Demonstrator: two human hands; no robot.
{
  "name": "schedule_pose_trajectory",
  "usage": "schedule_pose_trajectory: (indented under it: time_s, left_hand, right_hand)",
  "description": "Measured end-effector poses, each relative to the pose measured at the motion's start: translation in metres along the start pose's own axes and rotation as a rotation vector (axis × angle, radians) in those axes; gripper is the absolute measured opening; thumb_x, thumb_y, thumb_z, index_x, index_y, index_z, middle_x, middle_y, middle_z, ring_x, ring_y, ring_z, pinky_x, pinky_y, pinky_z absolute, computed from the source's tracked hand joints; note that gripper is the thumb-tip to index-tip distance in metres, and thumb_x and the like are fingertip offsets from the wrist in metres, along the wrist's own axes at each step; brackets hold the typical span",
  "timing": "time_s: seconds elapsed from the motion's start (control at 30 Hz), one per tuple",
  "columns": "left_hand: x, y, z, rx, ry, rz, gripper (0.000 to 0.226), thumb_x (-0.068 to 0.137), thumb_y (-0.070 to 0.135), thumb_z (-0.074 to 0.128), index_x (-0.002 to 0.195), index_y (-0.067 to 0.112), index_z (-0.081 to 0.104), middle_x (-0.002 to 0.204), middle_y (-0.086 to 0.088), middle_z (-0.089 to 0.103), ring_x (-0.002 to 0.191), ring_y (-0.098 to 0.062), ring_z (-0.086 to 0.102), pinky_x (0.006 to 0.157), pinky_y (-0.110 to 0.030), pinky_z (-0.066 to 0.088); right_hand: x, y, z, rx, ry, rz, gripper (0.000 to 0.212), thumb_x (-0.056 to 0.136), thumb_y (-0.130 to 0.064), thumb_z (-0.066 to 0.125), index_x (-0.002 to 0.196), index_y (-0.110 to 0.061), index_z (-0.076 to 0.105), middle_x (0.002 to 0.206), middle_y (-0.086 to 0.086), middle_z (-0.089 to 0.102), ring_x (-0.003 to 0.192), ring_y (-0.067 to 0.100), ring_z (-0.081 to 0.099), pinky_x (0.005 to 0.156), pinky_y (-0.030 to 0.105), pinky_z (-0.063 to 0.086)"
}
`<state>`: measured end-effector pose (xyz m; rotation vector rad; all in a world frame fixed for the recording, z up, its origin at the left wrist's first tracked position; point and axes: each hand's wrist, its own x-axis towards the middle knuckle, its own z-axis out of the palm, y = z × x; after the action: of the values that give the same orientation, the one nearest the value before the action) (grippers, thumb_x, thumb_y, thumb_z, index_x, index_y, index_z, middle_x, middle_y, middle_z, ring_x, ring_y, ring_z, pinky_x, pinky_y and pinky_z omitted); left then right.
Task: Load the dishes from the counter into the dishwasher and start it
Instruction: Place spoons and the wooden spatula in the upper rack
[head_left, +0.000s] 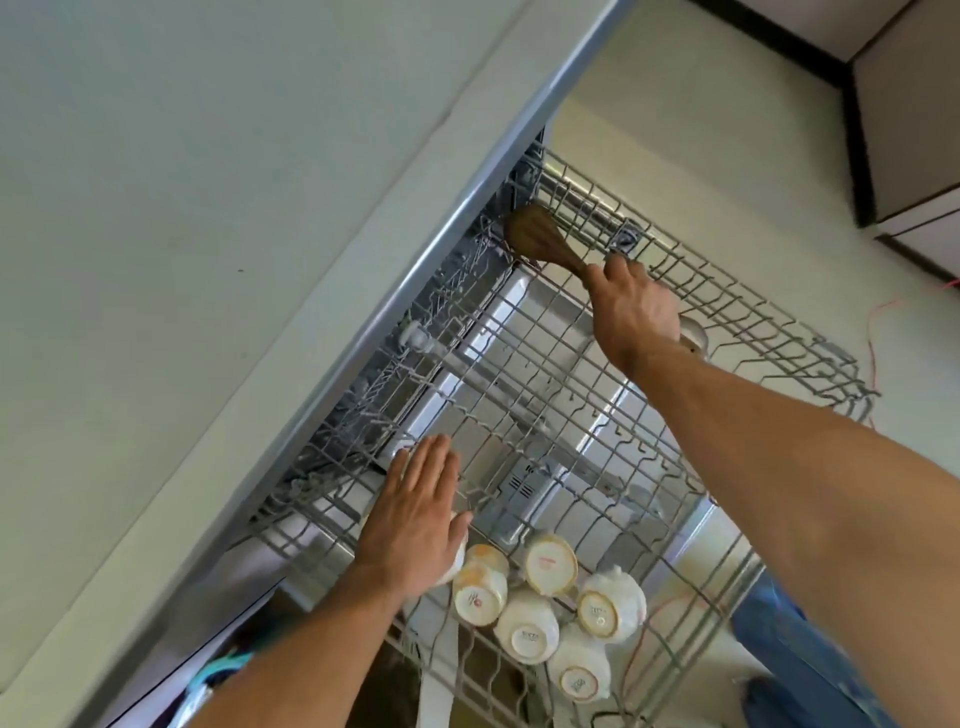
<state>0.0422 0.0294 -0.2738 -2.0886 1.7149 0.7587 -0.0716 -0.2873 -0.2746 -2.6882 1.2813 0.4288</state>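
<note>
Gripping wooden spoon (535, 236) by handle, right hand (631, 312) sets it at rack (727, 312) far corner; left hand (415, 519) flat, released, probably steadying cup (457, 564).

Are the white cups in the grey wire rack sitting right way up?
No, the white ceramic cups are turned bottoms-up in the grey wire rack, round bases facing the camera.

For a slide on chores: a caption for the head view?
Right hand holds a wooden spoon at the far corner of the dishwasher rack; left hand flat by upturned cups.
</note>
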Motion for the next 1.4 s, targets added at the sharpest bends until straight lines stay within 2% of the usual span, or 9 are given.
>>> schedule_pose_trajectory:
  time_s: [0.27, 0.33, 0.43, 0.57, 0.67, 0.8, 1.0, 1.17, 1.4]
  left_hand:
    - [-0.005, -0.005, -0.003, -0.005, 0.023, -0.017, 0.074, 0.1, 0.057, 0.007, 0.157, 0.011, 0.015, 0.165, -0.016, 0.001, 0.152, -0.033, -0.001, 0.121, -0.05, -0.001]
    - [-0.008, -0.003, -0.005, -0.004, 0.044, -0.024, 0.074, 0.1, 0.057, 0.006, 0.157, 0.011, 0.016, 0.165, -0.016, 0.0, 0.152, -0.032, -0.001, 0.121, -0.05, -0.001]
    - [-0.018, 0.002, -0.007, 0.009, 0.032, -0.012, 0.073, 0.097, 0.056, -0.003, 0.156, 0.014, -0.007, 0.162, -0.016, -0.02, 0.15, -0.032, -0.02, 0.119, -0.047, -0.015]
    - [-0.038, 0.007, -0.015, -0.024, 0.055, -0.015, 0.074, 0.098, 0.056, 0.002, 0.158, 0.014, 0.001, 0.165, -0.015, -0.015, 0.151, -0.032, -0.018, 0.122, -0.048, -0.008]
    - [-0.057, 0.009, -0.024, -0.005, 0.06, -0.009, 0.073, 0.1, 0.056, 0.005, 0.159, 0.013, -0.001, 0.165, -0.015, -0.015, 0.152, -0.032, -0.018, 0.125, -0.05, -0.004]
    - [-0.086, 0.012, -0.05, -0.016, 0.078, -0.007, 0.07, 0.104, 0.053, 0.012, 0.158, 0.014, -0.007, 0.164, -0.012, -0.021, 0.151, -0.029, -0.024, 0.125, -0.05, -0.004]
    - [-0.159, 0.013, -0.091, -0.023, 0.198, 0.059, 0.068, 0.106, 0.047, 0.021, 0.16, 0.008, 0.005, 0.168, -0.012, -0.004, 0.155, -0.027, -0.009, 0.126, -0.047, 0.002]
    - [-0.219, 0.001, -0.109, 0.06, 0.321, 0.119, 0.067, 0.107, 0.045, 0.015, 0.158, 0.006, -0.001, 0.166, -0.013, -0.012, 0.154, -0.027, -0.014, 0.126, -0.045, -0.001]
    - [-0.287, -0.052, -0.108, 0.054, 0.486, 0.114, 0.067, 0.106, 0.041, 0.022, 0.16, 0.005, 0.007, 0.168, -0.013, -0.002, 0.155, -0.027, -0.007, 0.126, -0.043, -0.001]
  right_hand:
    - [0.006, -0.004, 0.006, 0.016, 0.017, 0.022, 0.038, 0.095, -0.009, 0.056, 0.131, -0.015, 0.044, 0.111, 0.01, 0.054, 0.085, 0.025, 0.052, 0.071, 0.042, 0.052]
    - [0.004, -0.008, 0.009, 0.032, 0.002, 0.019, 0.046, 0.094, -0.007, 0.055, 0.138, -0.014, 0.044, 0.127, 0.012, 0.054, 0.103, 0.029, 0.056, 0.087, 0.047, 0.054]
    - [-0.006, -0.01, 0.01, 0.051, -0.04, 0.017, 0.053, 0.094, -0.004, 0.05, 0.146, -0.014, 0.041, 0.155, 0.014, 0.036, 0.133, 0.034, 0.044, 0.103, 0.052, 0.049]
    - [-0.04, -0.014, -0.001, 0.101, -0.059, 0.033, 0.064, 0.095, -0.001, 0.049, 0.154, -0.016, 0.03, 0.165, 0.01, 0.018, 0.151, 0.03, 0.021, 0.117, 0.05, 0.032]
    - [-0.079, -0.024, -0.019, 0.152, -0.079, 0.053, 0.075, 0.091, 0.005, 0.048, 0.158, -0.019, 0.021, 0.167, 0.005, 0.012, 0.153, 0.025, 0.013, 0.12, 0.045, 0.021]
    - [-0.135, -0.046, -0.047, 0.223, -0.045, 0.078, 0.082, 0.087, 0.007, 0.052, 0.158, -0.016, 0.02, 0.166, 0.006, 0.015, 0.153, 0.025, 0.014, 0.12, 0.044, 0.022]
    - [-0.229, -0.094, -0.094, 0.324, 0.012, 0.088, 0.076, 0.09, 0.003, 0.046, 0.159, -0.017, 0.019, 0.167, 0.001, 0.014, 0.154, 0.02, 0.011, 0.121, 0.037, 0.015]
    - [-0.298, -0.152, -0.124, 0.318, 0.124, 0.048, 0.064, 0.099, -0.006, 0.038, 0.159, -0.017, 0.017, 0.168, 0.0, 0.01, 0.154, 0.019, 0.008, 0.122, 0.036, 0.011]
    - [-0.353, -0.253, -0.147, 0.372, 0.26, 0.005, 0.058, 0.101, -0.011, 0.039, 0.157, -0.014, 0.023, 0.165, 0.002, 0.02, 0.153, 0.019, 0.014, 0.125, 0.037, 0.019]
